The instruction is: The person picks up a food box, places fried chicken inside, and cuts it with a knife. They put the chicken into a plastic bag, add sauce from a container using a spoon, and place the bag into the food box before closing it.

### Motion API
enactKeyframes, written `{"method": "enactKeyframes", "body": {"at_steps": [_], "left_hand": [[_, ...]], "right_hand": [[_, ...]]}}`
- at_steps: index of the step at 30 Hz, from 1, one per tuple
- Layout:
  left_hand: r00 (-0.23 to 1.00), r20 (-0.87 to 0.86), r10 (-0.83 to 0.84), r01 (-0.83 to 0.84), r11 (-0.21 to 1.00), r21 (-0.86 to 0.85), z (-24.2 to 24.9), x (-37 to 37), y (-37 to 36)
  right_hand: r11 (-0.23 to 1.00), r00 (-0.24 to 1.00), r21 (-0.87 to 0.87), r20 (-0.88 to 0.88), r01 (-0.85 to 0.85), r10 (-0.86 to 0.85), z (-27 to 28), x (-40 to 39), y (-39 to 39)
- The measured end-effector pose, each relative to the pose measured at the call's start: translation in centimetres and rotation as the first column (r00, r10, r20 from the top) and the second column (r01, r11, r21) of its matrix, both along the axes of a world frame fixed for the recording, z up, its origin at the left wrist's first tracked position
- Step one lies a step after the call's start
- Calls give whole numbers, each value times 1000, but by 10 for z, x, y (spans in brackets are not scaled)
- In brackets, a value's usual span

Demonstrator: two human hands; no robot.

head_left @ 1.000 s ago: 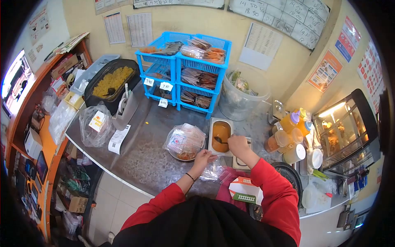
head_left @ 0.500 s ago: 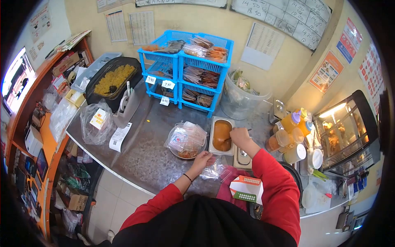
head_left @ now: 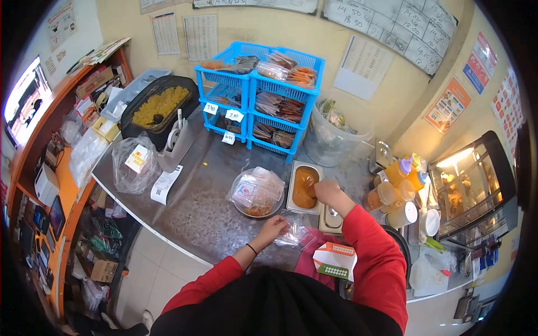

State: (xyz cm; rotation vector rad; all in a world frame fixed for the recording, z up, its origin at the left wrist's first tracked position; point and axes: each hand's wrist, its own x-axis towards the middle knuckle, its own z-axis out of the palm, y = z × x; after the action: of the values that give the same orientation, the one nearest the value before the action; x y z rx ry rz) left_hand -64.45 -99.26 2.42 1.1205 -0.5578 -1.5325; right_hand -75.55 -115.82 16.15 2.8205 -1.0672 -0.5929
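A steel pan of brown sauce (head_left: pixel 303 186) sits on the counter, and my right hand (head_left: pixel 329 193) is over its right rim. The fingers are closed around what looks like a spoon, mostly hidden by the hand, its end down in the sauce. My left hand (head_left: pixel 273 229) pinches the edge of a small clear plastic bag (head_left: pixel 292 235) just in front of the pan. Left of the pan, a round dish (head_left: pixel 238 208) carries plastic packets (head_left: pixel 259 187) and some orange-brown food. An open orange, white and green paper box (head_left: pixel 334 260) rests beside my right forearm.
Blue stacked baskets (head_left: pixel 250 106) with packets stand at the back, beside a clear tub (head_left: pixel 335 140). A lidded steel pan (head_left: pixel 331 219), sauce bottles (head_left: pixel 399 171) and a lit food warmer (head_left: pixel 471 182) are on the right. Yellow rice (head_left: pixel 159 109) fills a black container at left.
My right hand has shifted slightly left and down over the sauce, and the handle that showed above it is now hidden. My left hand has moved slightly down, still at the plastic bag.
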Motion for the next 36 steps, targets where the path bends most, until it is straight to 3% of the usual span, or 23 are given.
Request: {"method": "enactKeyframes", "body": {"at_steps": [3,4,7,9,10,13,16,22,25,30,36], "left_hand": [[993,121,18,-6,995,-96,-10,1,2],[967,252,38,-6,992,-126,-14,0,2],[822,558,113,2,980,-200,-15,1,5],[726,668,163,-4,972,-234,-5,1,12],[713,687,139,23,975,-220,-1,2,15],[671,739,65,95,981,-172,4,5,22],[646,764,18,129,983,-132,3,6,28],[564,822,82,72,986,-148,-9,12,37],[544,838,39,17,998,-58,-12,16,40],[575,818,-16,-30,999,41,-1,18,37],[516,852,-85,18,996,88,2,17,36]], "right_hand": [[996,996,79,-76,-38,44,4,1,-3],[994,993,94,-95,-59,68,4,1,-5],[994,993,-29,43,-106,107,7,8,2],[991,996,-104,-2,-85,85,2,15,-5],[987,997,-141,-25,-75,72,-3,18,-10],[935,979,-338,127,-108,159,-17,15,-21],[910,970,-403,165,-97,177,-23,12,-24],[985,992,-161,89,-69,84,-25,0,-6],[998,992,27,-110,-61,64,7,0,9],[991,992,-85,57,-106,111,-2,-1,7],[965,985,-260,153,-36,77,-16,9,-9]]}}
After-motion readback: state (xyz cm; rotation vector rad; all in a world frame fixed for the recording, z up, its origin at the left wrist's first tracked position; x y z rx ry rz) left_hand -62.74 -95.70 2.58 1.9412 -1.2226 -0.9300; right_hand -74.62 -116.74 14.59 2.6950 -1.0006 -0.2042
